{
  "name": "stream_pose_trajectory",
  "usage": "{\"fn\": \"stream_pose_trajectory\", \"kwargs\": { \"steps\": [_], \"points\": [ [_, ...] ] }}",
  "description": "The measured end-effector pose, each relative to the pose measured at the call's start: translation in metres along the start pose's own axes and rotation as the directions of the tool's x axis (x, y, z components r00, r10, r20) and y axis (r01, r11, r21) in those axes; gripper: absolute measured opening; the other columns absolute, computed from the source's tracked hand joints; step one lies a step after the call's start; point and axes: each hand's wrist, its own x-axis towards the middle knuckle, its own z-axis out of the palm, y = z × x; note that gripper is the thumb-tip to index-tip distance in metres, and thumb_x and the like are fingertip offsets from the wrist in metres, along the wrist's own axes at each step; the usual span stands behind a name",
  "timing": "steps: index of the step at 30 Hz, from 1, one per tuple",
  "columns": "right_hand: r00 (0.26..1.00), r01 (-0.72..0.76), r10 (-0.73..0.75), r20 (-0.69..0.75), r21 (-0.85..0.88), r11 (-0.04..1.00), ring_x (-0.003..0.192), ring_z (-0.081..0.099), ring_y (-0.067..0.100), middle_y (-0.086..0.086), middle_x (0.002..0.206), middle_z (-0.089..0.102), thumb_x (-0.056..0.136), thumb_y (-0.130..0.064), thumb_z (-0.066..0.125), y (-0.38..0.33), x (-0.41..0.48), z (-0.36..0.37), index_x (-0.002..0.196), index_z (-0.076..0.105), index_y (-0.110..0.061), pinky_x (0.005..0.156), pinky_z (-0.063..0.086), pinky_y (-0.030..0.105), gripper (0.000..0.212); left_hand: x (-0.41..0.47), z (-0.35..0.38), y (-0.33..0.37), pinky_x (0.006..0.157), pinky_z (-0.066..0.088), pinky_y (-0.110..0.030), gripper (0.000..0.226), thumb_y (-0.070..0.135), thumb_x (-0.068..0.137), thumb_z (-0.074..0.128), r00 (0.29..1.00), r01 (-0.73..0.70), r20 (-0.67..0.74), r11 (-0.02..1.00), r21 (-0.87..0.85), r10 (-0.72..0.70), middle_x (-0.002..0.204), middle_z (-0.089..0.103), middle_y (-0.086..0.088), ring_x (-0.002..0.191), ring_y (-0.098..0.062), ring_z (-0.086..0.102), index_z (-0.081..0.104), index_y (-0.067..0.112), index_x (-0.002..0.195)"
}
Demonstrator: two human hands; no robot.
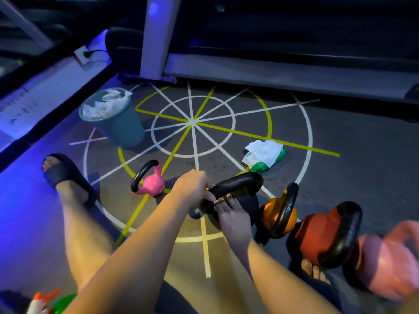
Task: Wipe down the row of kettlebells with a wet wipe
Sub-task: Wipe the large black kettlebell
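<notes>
A row of kettlebells stands on the gym floor: a small pink one point(150, 183), a black one point(240, 183), an orange one point(280, 214), a red one point(317, 234) and a blurred larger pink one point(385, 259). My left hand point(192, 185) grips the left end of the black kettlebell's handle. My right hand point(232, 215) reaches up from below, its fingers extended and touching the underside of that handle. No wipe shows in either hand. A green pack of wet wipes point(265, 155) lies on the floor beyond the black kettlebell, with white wipes spilling from it.
A grey-blue bin point(120, 125) full of used white wipes stands at the back left. A treadmill frame point(272, 69) runs across the back. My left foot in a black sandal point(65, 173) is on the floor at left. An orange, white and green object point(45, 301) sits at the bottom left corner.
</notes>
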Motion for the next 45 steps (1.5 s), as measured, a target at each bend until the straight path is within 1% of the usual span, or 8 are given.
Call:
{"fn": "stream_pose_trajectory", "kwargs": {
  "steps": [6,13,21,25,28,34,41,45],
  "points": [
    [0.956,-0.291,0.276,0.096,0.252,0.923,0.094,0.067,0.009,-0.008,0.096,0.072,0.097,-0.027,0.05,-0.016,0.002,-0.01,0.102,0.074,-0.027,0.079,0.051,0.024,0.024,-0.006,0.0,-0.004,0.073,0.049,-0.034,0.033,0.043,0.08,0.081,1.0,-0.011,-0.009,0.999,-0.042,0.011,0.084,0.071,-0.001,0.088,-0.021,0.062,0.078,0.031,0.11],
    [0.585,-0.525,0.628,0.513,0.83,-0.188,0.077,0.058,0.009,-0.005,0.074,0.065,0.093,-0.018,0.058,-0.048,0.011,-0.028,0.085,0.074,-0.019,0.075,0.042,0.03,0.018,-0.01,0.005,-0.011,0.07,0.044,-0.03,0.039,0.045,0.081,0.081,0.997,-0.047,-0.062,0.994,-0.101,0.041,0.066,0.061,0.005,0.091,-0.024,0.066,0.075,0.032,0.118],
    [0.923,-0.383,0.329,0.198,0.414,0.826,0.096,0.055,0.008,-0.008,0.097,0.054,0.097,-0.024,0.06,-0.008,0.0,-0.013,0.104,0.073,-0.025,0.077,0.044,0.019,0.014,-0.008,0.007,-0.013,0.072,0.045,-0.031,0.042,0.047,0.081,0.08,0.998,-0.04,-0.057,0.992,-0.116,0.034,0.083,0.065,0.007,0.095,-0.02,0.063,0.074,0.036,0.121],
    [0.98,-0.192,0.164,0.112,0.312,0.931,0.106,0.052,0.006,-0.009,0.106,0.063,0.097,-0.018,0.058,-0.009,0.002,-0.01,0.109,0.071,-0.026,0.087,0.048,0.023,0.02,-0.006,0.008,-0.011,0.071,0.046,-0.032,0.041,0.046,0.083,0.079,0.998,-0.034,-0.05,0.994,-0.099,0.03,0.08,0.061,0.008,0.091,-0.019,0.061,0.073,0.035,0.122],
    [0.87,-0.476,0.465,0.165,0.526,0.704,0.087,0.054,-0.002,-0.016,0.092,0.06,0.095,-0.017,0.062,-0.021,0.006,-0.01,0.097,0.076,-0.026,0.076,0.044,0.016,0.017,-0.007,0.012,-0.015,0.071,0.046,-0.033,0.039,0.045,0.083,0.078,0.997,-0.045,-0.074,0.993,-0.109,0.037,0.079,0.062,0.006,0.091,-0.02,0.061,0.074,0.035,0.121],
    [0.643,-0.39,0.455,0.616,0.774,-0.498,0.091,0.07,0.017,0.009,0.09,0.074,0.091,-0.002,0.065,-0.033,0.012,-0.031,0.088,0.076,-0.009,0.08,0.053,0.024,0.014,-0.006,0.007,-0.014,0.074,0.048,-0.033,0.045,0.047,0.082,0.079,0.999,-0.017,-0.032,0.994,-0.112,0.014,0.087,0.064,0.007,0.091,-0.019,0.062,0.072,0.036,0.125],
    [0.583,-0.629,0.624,0.521,0.775,-0.06,0.076,0.055,0.004,-0.013,0.088,0.055,0.097,0.001,0.049,0.017,0.012,-0.035,0.109,0.058,-0.027,0.069,0.046,0.006,0.031,-0.009,0.011,-0.016,0.081,0.053,-0.037,0.045,0.045,0.084,0.078,0.999,-0.034,-0.032,0.989,-0.141,0.03,0.067,0.052,0.016,0.098,-0.024,0.067,0.071,0.033,0.127],
    [0.424,-0.457,0.567,0.706,0.707,-0.539,0.095,0.066,0.02,0.007,0.105,0.067,0.096,-0.005,0.057,0.011,0.032,-0.046,0.114,0.064,-0.012,0.073,0.053,0.017,0.021,-0.009,0.01,-0.015,0.073,0.049,-0.033,0.042,0.045,0.083,0.079,0.999,-0.035,-0.036,0.989,-0.145,0.03,0.06,0.047,0.02,0.089,-0.022,0.065,0.072,0.035,0.123]
  ]
}}
